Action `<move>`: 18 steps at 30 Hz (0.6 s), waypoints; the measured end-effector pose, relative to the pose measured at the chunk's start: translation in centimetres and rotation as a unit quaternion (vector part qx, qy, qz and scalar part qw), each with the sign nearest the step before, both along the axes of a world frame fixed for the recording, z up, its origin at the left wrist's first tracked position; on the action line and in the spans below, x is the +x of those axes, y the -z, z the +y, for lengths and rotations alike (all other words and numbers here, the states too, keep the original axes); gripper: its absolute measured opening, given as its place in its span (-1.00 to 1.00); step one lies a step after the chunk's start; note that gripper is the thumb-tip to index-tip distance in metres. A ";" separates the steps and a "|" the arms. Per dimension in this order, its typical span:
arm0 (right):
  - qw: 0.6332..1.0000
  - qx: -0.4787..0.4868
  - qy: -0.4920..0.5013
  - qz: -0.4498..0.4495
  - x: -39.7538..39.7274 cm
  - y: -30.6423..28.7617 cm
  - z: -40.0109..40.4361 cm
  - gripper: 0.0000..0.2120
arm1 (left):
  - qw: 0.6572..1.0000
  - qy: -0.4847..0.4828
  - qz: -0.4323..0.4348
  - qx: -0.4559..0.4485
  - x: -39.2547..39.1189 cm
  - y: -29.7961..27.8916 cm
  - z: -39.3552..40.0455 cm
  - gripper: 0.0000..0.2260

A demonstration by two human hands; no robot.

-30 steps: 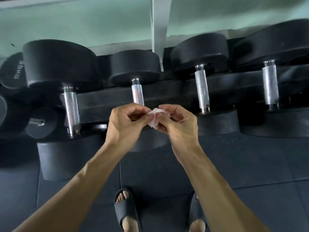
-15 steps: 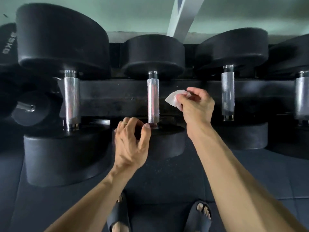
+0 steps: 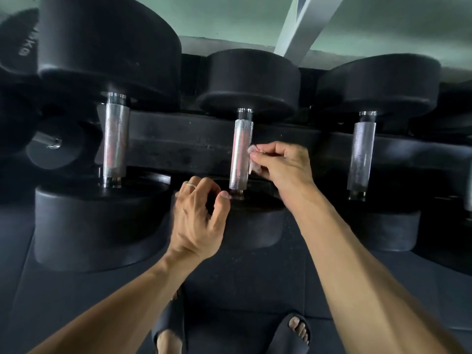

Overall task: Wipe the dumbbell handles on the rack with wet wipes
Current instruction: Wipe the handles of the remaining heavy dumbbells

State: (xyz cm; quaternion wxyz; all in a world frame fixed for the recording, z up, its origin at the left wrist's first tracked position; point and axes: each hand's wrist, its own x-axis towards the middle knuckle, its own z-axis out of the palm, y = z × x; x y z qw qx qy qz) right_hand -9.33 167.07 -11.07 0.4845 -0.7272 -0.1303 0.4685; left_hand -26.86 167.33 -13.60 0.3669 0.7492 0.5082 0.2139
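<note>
Left hand (image 3: 198, 221): curled loosely, holding nothing, thumb at the near collar; steady the dumbbell there
Middle knurled steel dumbbell handle (image 3: 240, 154): on the black rack; wrap fully, then stroke along the knurling
Right hand (image 3: 282, 163): pinches the small white wet wipe (image 3: 254, 159) against the handle's right side; press firmly

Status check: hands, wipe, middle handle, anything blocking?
Right hand pinches wet wipe against middle dumbbell handle. Left hand loosely curled, holding nothing, thumb by handle's lower end. Nothing blocking the handle.
</note>
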 end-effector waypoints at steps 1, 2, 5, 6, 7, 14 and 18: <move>1.000 0.012 0.025 -0.002 0.2 -0.1 0.8 -0.85 | 1.000 -0.001 0.001 0.000 0.0 0.0 0.0 -0.62; 0.998 0.029 0.063 0.003 0.3 -0.2 2.0 -0.83 | 1.000 0.000 0.001 -0.001 -0.1 0.1 0.0 -0.62; 0.987 0.074 0.135 0.038 0.1 -0.2 3.7 -0.83 | 1.000 0.002 0.003 0.002 -0.1 0.2 0.1 -0.62; 0.990 0.064 0.118 0.033 -0.1 -0.1 2.7 -0.84 | 1.000 0.002 0.002 0.002 -0.1 0.2 0.0 -0.62; 0.996 0.042 0.080 0.018 -0.3 0.0 1.5 -0.85 | 1.000 0.003 0.001 0.004 -0.1 0.3 0.1 -0.62; 0.997 0.004 0.058 -0.046 0.3 -0.5 2.7 -0.77 | 1.000 0.007 0.010 -0.003 -0.2 0.2 0.1 -0.59; 0.998 -0.041 0.036 -0.041 -0.2 -0.2 1.7 -0.79 | 1.000 0.009 0.008 -0.004 -0.2 0.2 0.2 -0.56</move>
